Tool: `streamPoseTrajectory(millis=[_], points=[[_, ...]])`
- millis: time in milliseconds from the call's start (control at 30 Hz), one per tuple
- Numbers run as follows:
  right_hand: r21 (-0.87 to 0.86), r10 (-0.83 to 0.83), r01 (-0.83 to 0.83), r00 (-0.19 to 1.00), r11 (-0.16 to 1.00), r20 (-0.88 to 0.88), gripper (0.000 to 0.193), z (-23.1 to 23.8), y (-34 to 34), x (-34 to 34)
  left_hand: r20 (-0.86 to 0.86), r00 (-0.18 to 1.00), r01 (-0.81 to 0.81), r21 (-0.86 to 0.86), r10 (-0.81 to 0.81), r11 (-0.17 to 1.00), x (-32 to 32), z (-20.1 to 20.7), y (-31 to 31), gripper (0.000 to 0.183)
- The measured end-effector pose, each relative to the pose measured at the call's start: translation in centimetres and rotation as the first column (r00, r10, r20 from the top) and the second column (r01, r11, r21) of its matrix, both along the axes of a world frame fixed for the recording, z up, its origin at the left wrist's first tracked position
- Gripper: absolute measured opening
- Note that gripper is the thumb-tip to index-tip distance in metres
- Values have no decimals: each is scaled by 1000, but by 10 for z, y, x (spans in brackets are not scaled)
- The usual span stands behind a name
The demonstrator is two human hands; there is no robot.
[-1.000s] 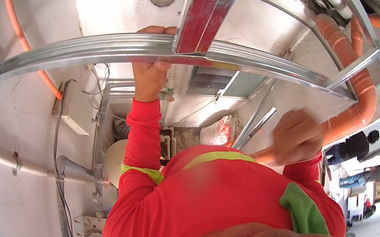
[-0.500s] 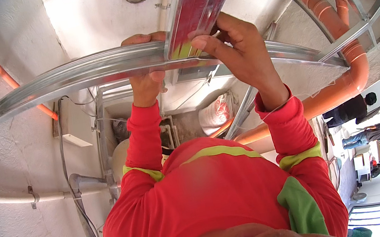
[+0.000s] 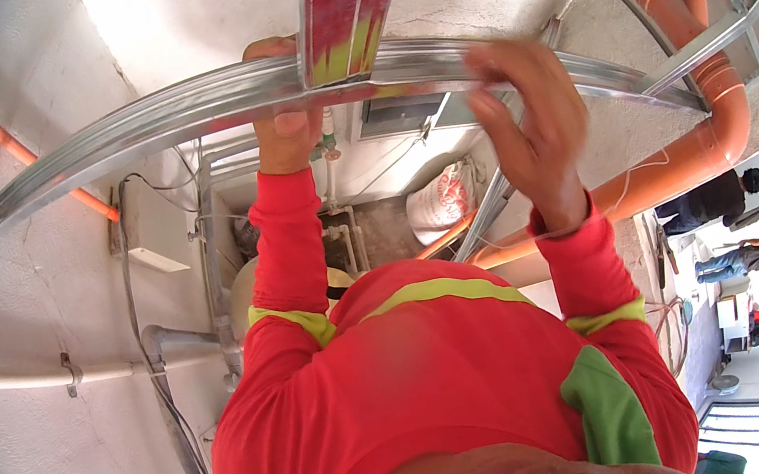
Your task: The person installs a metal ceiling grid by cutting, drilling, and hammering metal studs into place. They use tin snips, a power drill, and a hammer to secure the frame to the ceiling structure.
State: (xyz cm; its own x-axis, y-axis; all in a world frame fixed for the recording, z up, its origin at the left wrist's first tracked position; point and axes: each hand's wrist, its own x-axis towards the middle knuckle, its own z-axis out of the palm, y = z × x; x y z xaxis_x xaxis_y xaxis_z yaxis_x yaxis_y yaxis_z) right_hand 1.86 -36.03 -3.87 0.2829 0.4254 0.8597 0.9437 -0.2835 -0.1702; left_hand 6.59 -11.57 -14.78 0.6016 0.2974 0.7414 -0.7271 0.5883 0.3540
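A long shiny metal channel (image 3: 156, 119) runs across overhead from the left wall toward the right. A second, wider metal channel (image 3: 352, 13), reflecting red and yellow-green, meets it from above near the middle. My left hand (image 3: 284, 140) wraps around the long channel just left of this joint, thumb below, fingers partly hidden behind the metal. My right hand (image 3: 535, 128) is raised to the right of the joint, smeared by motion. Its thumb and fingers are apart, and nothing shows between them. The fingertips overlap the long channel; whether they touch it I cannot tell.
More metal framing (image 3: 718, 53) joins at the right, beside a thick orange pipe (image 3: 728, 110). A white box (image 3: 147, 232) with cables is on the left wall. Behind my body lie a white sack (image 3: 440, 206) and pipes. Other people (image 3: 710, 201) show through an opening at the right.
My right hand has come off the joint and moved right and down, its fingers spreading. The left hand keeps its hold. The joint appears slightly higher and further left.
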Motion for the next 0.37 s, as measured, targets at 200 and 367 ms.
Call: streamPoseTrajectory(millis=[200, 367], points=[[-412, -477, 259, 630, 873, -614, 25, -240, -174, -18, 429, 843, 308, 110, -325, 945, 51, -3, 2, 82], [-918, -962, -306, 27, 252, -273, 32, -448, -375, -180, 447, 789, 420, 111, -422, 901, 66, -18, -7, 97]])
